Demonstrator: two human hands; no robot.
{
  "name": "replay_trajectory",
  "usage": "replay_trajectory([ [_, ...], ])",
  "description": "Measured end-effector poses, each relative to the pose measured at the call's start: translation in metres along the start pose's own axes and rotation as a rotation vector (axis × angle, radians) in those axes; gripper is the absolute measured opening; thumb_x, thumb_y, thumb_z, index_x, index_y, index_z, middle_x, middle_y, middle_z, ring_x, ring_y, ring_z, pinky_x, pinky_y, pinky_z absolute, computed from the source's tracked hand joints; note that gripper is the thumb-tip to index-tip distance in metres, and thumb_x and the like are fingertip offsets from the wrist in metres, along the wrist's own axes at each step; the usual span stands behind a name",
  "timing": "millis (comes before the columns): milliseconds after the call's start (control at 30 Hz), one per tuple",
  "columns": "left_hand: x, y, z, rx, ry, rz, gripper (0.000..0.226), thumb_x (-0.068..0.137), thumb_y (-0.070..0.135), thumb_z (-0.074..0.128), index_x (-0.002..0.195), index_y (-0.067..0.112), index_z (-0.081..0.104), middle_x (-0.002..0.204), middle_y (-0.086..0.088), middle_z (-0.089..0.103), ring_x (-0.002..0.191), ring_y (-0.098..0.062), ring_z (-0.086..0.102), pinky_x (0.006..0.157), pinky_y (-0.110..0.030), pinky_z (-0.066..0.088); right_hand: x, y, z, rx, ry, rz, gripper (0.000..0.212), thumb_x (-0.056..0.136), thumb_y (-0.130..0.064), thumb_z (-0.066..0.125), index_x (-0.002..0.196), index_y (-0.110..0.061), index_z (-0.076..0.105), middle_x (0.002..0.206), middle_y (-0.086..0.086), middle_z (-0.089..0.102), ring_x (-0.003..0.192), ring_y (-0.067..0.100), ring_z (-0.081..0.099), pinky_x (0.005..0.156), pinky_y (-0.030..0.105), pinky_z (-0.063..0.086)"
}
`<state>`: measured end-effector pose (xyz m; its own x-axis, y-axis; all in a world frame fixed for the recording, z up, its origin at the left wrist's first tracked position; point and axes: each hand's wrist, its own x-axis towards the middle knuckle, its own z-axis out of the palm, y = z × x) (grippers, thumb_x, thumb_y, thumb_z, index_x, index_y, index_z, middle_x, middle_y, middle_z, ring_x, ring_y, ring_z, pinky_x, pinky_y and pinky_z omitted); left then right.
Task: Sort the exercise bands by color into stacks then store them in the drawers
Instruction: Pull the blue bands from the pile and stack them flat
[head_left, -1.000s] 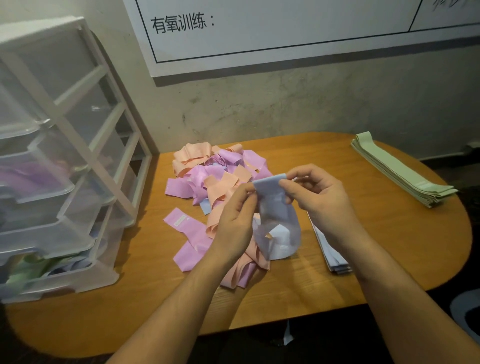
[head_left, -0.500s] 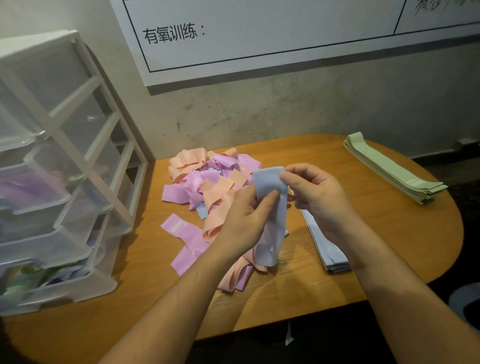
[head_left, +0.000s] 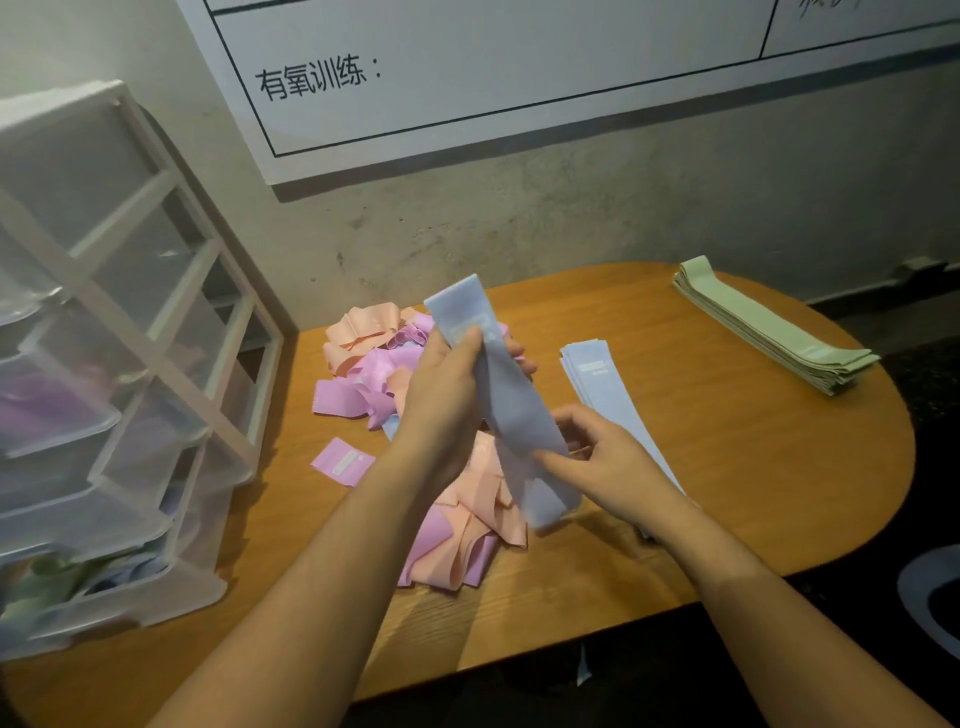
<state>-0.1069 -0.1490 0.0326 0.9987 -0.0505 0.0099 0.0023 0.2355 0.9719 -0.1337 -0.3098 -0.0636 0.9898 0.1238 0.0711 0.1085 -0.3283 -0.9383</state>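
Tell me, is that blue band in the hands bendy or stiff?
Probably bendy: the blue band sags and curves between the left hand and right hand. It looks thin, so likely light. Being flat, it shouldn't roll.

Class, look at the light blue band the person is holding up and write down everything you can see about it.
The light blue band is a flat, matte strip that looks like stretchy fabric, with a pale printed label near its top end. It is held above the table, slanting from upper left to lower right. The left hand grips its upper part; the right hand pinches it lower down. Its bottom end hangs over the pink and peach pile.
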Motion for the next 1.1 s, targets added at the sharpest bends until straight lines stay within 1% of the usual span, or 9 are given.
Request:
replay_trajectory([
  [167,0.014,-0.006,-0.011,-0.172,0.087,-0.101,0.021,0.106,0.018,0.045,0.104,0.006,0.063,0.082,-0.006,0.069,0.079,-0.021,0.069,0.071,-0.034,0.059,0.001,0.016,-0.001,0.039,0.026,0.065,0.009,0.093,-0.017,0.065,0.095,-0.025,0.068,0.091,0.000,0.070,0.091,0.027,0.065,0.083,0.048,0.053],
  [300,0.026,-0.011,-0.016,-0.215,0.146,-0.158,0.033,0.105,0.017,0.048,0.131,0.000,0.057,0.108,-0.012,0.073,0.092,-0.022,0.074,0.068,-0.036,0.060,0.003,0.019,-0.004,0.125,0.011,0.121,0.009,0.101,-0.017,0.058,0.102,-0.015,0.067,0.105,0.010,0.070,0.105,0.030,0.064,0.092,0.046,0.051],
  [433,0.037,-0.014,-0.016,-0.286,0.138,-0.190,0.036,0.104,0.017,0.051,0.137,0.007,0.056,0.132,-0.015,0.065,0.102,-0.021,0.070,0.084,-0.040,0.059,0.002,0.021,-0.006,0.160,0.011,0.131,0.007,0.103,-0.027,0.055,0.106,-0.024,0.061,0.108,0.011,0.070,0.105,0.032,0.064,0.093,0.050,0.051],
  [500,0.044,-0.017,-0.013,-0.293,0.160,-0.192,0.028,0.103,0.019,0.055,0.130,0.012,0.060,0.129,-0.013,0.067,0.099,-0.020,0.068,0.085,-0.040,0.059,0.003,0.022,-0.009,0.181,0.018,0.136,0.006,0.101,-0.032,0.058,0.106,-0.030,0.062,0.104,0.013,0.072,0.100,0.036,0.066,0.090,0.053,0.052],
  [633,0.061,-0.023,0.000,-0.358,0.147,-0.217,0.008,0.103,0.013,0.055,0.109,0.015,0.059,0.089,-0.007,0.070,0.073,-0.016,0.071,0.067,-0.037,0.061,0.007,0.026,-0.016,0.157,0.053,0.142,0.014,0.100,-0.033,0.060,0.113,-0.038,0.060,0.088,0.015,0.070,0.080,0.031,0.068,0.072,0.046,0.053],
  [767,0.088,-0.037,0.016,-0.344,0.126,-0.224,0.019,0.101,0.002,0.049,0.118,0.010,0.053,0.089,-0.010,0.065,0.078,-0.022,0.066,0.089,-0.045,0.055,0.008,0.037,-0.024,0.102,0.134,0.184,0.020,0.104,-0.035,0.049,0.122,-0.033,0.059,0.072,-0.009,0.060,0.065,0.006,0.056,0.062,0.027,0.042],
  [867,0.108,-0.050,0.034,-0.261,0.158,-0.240,0.025,0.100,-0.002,0.042,0.121,0.008,0.051,0.088,-0.009,0.063,0.074,-0.020,0.064,0.074,-0.037,0.056,0.002,0.044,-0.036,0.078,0.158,0.206,0.017,0.104,-0.031,0.046,0.110,-0.033,0.062,0.072,-0.005,0.063,0.062,0.011,0.055,0.062,0.035,0.041],
  [1000,0.127,-0.072,0.062,-0.173,0.137,-0.301,0.028,0.099,-0.003,0.040,0.123,0.005,0.052,0.086,-0.011,0.063,0.072,-0.021,0.065,0.078,-0.041,0.057,-0.008,0.056,-0.059,0.048,0.206,0.280,0.023,0.083,-0.043,0.050,0.104,-0.039,0.059,0.088,0.006,0.067,0.077,0.029,0.064,0.066,0.044,0.049],
  [1100,0.136,-0.091,0.080,-0.056,0.104,-0.321,0.021,0.099,0.000,0.045,0.115,0.010,0.055,0.085,-0.007,0.067,0.069,-0.017,0.066,0.063,-0.032,0.057,-0.013,0.068,-0.075,0.008,0.213,0.319,0.026,0.079,-0.047,0.058,0.103,-0.039,0.062,0.085,0.010,0.064,0.066,0.024,0.059,0.061,0.047,0.052],
])
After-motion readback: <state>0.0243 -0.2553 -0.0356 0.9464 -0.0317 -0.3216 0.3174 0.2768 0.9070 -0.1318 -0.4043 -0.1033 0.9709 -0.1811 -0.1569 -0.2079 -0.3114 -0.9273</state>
